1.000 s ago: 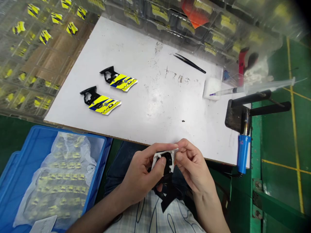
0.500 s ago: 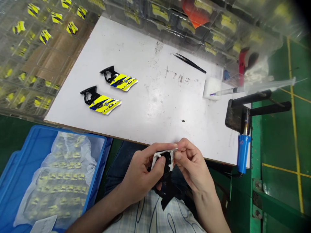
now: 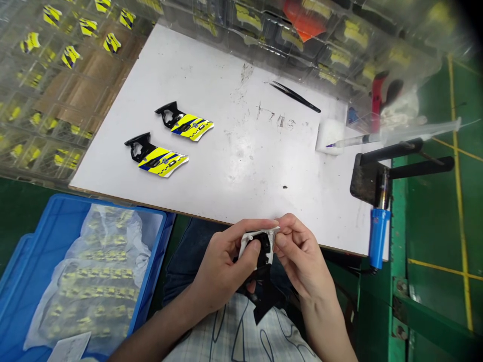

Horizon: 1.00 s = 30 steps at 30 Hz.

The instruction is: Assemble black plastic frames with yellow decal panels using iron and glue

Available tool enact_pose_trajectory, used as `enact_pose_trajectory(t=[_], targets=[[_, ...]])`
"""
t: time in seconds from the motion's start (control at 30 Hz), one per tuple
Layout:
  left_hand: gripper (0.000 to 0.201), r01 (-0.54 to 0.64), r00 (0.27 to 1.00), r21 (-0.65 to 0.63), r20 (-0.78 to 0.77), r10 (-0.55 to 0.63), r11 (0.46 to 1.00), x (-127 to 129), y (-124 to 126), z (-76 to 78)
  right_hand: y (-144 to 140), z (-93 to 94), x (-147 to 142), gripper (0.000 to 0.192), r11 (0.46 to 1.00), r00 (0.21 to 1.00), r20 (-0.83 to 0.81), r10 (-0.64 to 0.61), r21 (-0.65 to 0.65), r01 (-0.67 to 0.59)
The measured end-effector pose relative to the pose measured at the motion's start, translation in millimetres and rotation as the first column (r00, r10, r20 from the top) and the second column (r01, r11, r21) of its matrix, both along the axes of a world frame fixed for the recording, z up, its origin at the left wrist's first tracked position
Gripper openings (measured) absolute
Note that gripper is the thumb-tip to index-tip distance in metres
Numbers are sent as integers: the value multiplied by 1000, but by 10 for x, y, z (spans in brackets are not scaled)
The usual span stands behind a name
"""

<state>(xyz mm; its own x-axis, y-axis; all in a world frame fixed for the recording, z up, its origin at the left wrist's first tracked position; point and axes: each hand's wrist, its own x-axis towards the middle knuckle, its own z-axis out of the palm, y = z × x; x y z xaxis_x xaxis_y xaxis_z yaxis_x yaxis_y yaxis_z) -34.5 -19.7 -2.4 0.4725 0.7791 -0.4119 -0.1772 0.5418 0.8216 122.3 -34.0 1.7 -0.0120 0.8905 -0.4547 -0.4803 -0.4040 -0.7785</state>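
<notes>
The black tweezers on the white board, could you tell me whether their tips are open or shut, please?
Shut, as far as shows: the tweezers lie flat on the white board, narrowing to one point.

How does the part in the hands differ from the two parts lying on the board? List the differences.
1. The held part shows a white and black side; the two finished parts on the white board show yellow and blue decals.
2. The held part is gripped by the left hand and right hand below the board's edge; the two finished parts lie flat, untouched.
Shared: all have a black plastic piece attached.
</notes>
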Motion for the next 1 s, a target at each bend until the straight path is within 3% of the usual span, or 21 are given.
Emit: enact_pose_trajectory(t=[0.3, 0.63, 1.0], targets=[[35, 41, 999, 69, -36, -38, 997, -24, -18, 42, -11, -24, 38, 13, 998, 996, -68, 59, -5, -59], [34, 40, 994, 187, -109, -20, 981, -21, -5, 66, -51, -4, 27, 15, 999, 999, -21, 34, 4, -34], [33, 13, 999, 79, -31, -11, 997, -11, -30, 61, -102, 3, 6, 6, 1000, 1000, -11, -2, 8, 2]])
